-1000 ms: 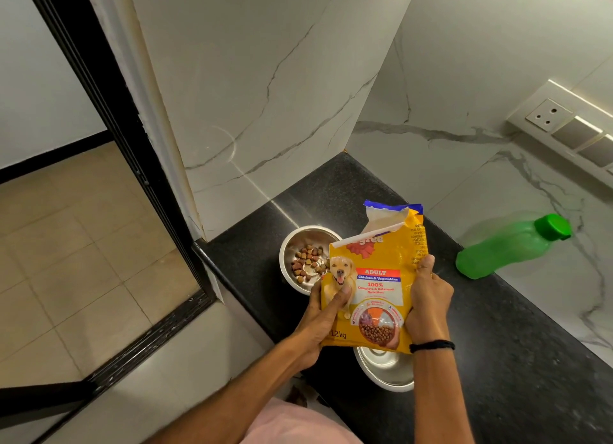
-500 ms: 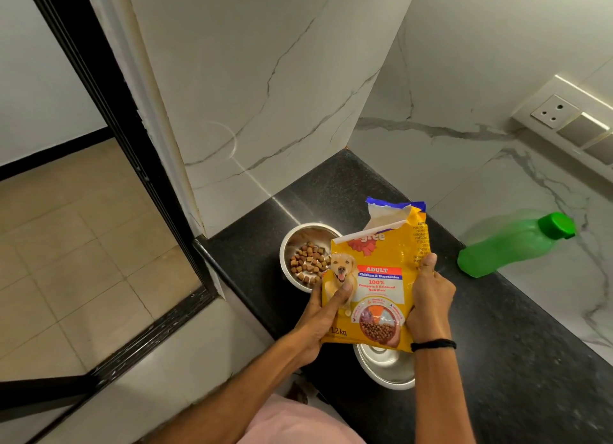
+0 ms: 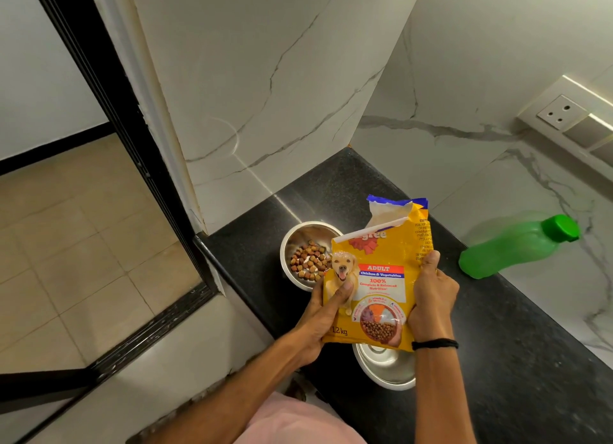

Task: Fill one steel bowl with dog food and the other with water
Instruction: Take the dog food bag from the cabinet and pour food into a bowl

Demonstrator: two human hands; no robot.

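Note:
A yellow dog food bag [image 3: 381, 271] with its top torn open stands upright over the black counter, held on both sides. My left hand [image 3: 323, 317] grips its lower left edge, thumb on the front. My right hand [image 3: 431, 301] grips its right edge. Behind the bag to the left, a steel bowl [image 3: 300, 241] holds brown kibble [image 3: 308, 261]. A second steel bowl [image 3: 386, 367] sits near the counter's front edge, partly hidden under the bag; it looks empty. A green water bottle [image 3: 517, 244] with its cap on stands at the right by the wall.
The black counter [image 3: 497, 360] runs along a white marble wall [image 3: 481, 78] with a socket panel [image 3: 570, 118] at the upper right. The counter ends at the left in a corner edge [image 3: 202, 241] above a tiled floor and a dark door frame.
The bag stays upright in both hands and has barely shifted. The kibble in the far bowl looks unchanged.

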